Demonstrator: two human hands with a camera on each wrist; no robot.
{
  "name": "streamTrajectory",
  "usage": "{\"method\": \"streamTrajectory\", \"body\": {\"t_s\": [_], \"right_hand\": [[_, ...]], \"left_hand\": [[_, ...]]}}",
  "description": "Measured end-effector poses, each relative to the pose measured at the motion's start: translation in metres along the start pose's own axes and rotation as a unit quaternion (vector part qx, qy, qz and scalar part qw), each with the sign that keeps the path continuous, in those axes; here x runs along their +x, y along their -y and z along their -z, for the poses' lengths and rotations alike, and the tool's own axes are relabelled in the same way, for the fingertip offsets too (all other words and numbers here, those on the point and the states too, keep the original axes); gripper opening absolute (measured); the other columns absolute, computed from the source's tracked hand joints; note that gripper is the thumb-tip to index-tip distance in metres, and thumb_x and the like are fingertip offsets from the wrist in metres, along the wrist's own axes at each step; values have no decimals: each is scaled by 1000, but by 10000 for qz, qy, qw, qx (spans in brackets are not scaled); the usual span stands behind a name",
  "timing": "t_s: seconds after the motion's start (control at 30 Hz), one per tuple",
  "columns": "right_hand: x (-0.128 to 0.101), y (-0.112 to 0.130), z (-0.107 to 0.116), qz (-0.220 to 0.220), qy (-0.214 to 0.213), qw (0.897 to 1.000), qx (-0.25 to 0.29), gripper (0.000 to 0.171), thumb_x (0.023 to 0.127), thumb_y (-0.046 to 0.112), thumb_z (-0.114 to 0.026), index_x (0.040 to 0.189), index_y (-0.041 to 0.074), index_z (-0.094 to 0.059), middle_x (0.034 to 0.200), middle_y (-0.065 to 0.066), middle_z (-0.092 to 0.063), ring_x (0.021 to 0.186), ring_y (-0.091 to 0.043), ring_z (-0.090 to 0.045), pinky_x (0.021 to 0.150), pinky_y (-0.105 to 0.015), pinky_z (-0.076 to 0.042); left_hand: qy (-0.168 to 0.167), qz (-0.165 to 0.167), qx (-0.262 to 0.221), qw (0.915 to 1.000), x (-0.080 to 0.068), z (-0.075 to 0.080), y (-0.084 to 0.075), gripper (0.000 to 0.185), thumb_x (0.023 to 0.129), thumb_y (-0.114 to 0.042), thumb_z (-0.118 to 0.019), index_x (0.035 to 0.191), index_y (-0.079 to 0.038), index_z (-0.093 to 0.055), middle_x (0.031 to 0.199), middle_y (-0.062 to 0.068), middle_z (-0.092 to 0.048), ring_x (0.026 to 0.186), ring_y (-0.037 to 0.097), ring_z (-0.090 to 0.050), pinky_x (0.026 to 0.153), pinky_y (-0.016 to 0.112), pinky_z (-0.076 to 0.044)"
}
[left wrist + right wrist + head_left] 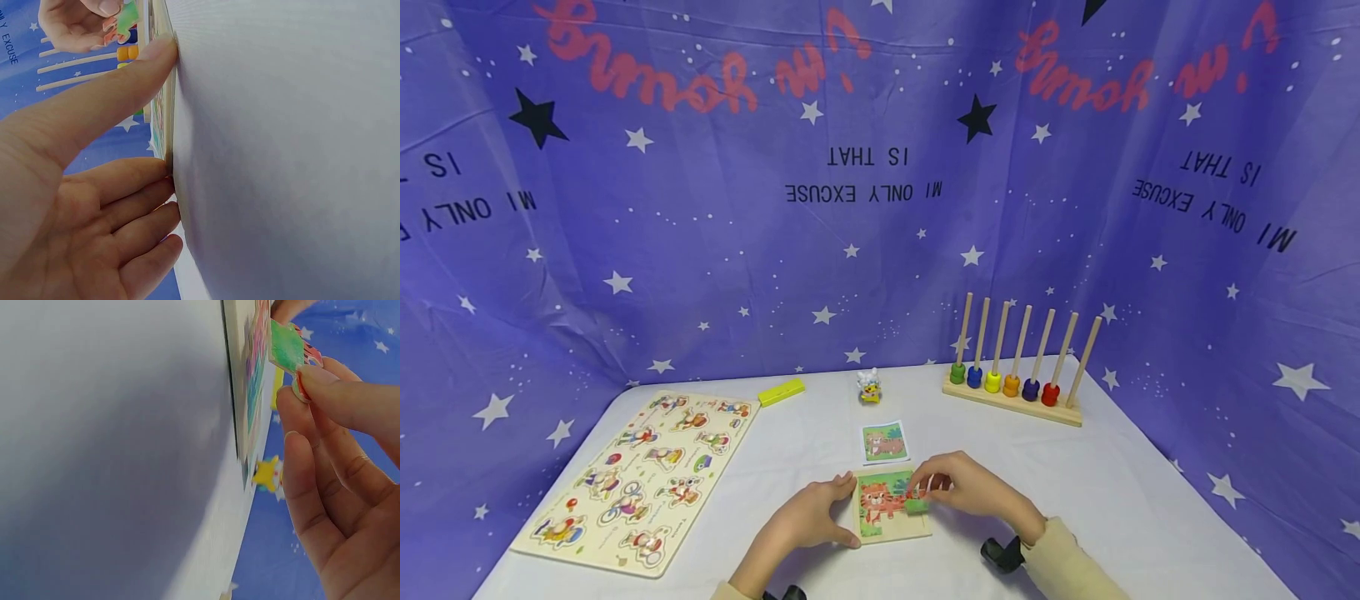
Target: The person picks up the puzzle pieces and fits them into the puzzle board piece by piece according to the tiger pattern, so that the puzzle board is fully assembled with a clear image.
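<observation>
A small wooden tiger puzzle board point(880, 527) lies at the table's near middle. My left hand point(838, 512) steadies its left edge. In the left wrist view the thumb point(153, 53) lies on the board's rim point(161, 119) and the straight fingers point(147, 178) touch its side. My right hand point(927, 492) pinches a green puzzle piece point(916, 503) just above the board's right part. The right wrist view shows that green piece point(286, 345) between thumb and forefinger point(325, 381), close to the board's face point(249, 400).
A picture card point(884, 442) lies just behind the board. A large peg puzzle point(640, 479) fills the left side, with a yellow block point(781, 392) and a small toy point(869, 386) farther back. A wooden rod rack with coloured rings point(1015, 375) stands back right.
</observation>
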State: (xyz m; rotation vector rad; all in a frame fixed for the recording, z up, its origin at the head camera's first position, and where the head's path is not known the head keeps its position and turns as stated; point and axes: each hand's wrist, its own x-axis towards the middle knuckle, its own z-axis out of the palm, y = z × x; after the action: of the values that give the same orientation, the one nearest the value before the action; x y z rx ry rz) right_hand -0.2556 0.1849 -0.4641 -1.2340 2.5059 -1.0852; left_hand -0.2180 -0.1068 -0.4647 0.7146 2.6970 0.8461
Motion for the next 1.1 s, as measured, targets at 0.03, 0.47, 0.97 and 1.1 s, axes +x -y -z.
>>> {"method": "streamTrajectory", "body": {"t_s": [0.03,0.47,0.97,1.1], "right_hand": [[2,1,-2,-36,46,10000,19,25,88,2,-69,108,18,-71,101,8,-69,79,-2,-60,67,-21,-54],[16,16,-20,255,274,9993,42,21,86,6,-71,106,12,-71,96,6,-68,77,0,-59,70,-18,-54],[19,16,-31,130,348,9991,-215,23,83,6,-74,104,15,-72,91,11,-65,75,0,-57,66,-17,-51],[19,16,-32,121,359,9984,-418,25,82,6,-75,105,15,-72,91,10,-64,76,-2,-57,66,-17,-51]], "left_hand": [[1,-2,3,10000,0,0,0,90,65,-36,-85,136,5,-49,145,21,-42,132,40,-40,109,54,-31],[-17,-26,56,10000,1,1,-1,90,65,-37,-86,136,4,-50,143,21,-44,132,39,-42,108,54,-33],[36,60,-51,10000,0,-1,-1,89,65,-36,-86,136,4,-50,144,21,-43,132,40,-41,109,54,-31],[27,50,-48,10000,0,-1,0,89,65,-36,-86,136,4,-50,144,21,-43,132,40,-41,108,54,-32]]}}
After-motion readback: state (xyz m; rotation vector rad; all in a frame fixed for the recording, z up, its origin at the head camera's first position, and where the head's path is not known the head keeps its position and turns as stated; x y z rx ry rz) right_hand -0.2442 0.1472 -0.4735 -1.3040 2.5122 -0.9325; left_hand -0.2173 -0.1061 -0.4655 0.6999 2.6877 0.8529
